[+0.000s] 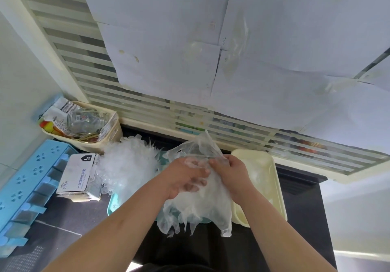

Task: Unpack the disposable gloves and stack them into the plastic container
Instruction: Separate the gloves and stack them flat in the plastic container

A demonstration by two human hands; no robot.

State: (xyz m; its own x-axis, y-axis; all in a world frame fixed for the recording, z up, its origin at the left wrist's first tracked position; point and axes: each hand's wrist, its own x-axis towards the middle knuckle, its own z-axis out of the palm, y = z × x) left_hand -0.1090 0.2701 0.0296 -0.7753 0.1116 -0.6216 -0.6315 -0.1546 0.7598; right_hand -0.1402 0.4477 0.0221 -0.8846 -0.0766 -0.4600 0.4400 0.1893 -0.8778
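The fingers of my left hand (185,176) and right hand (229,170) are partly veiled by the clear gloves (200,204) they grip, and I can't count the gloves in that bunch. The teal tray (115,205) beneath shows only its lower left corner. The blue rack (27,185) runs off the frame's left edge. The box's (78,176) small print is too fine to read.

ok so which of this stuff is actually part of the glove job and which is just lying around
Part of the job: bunch of clear plastic gloves held in left hand and right hand; loose pile of clear gloves; teal plastic container; white cardboard glove box.

Lying about: cream basket; clear glass jar; blue plastic rack; cream rectangular tray (unsure).
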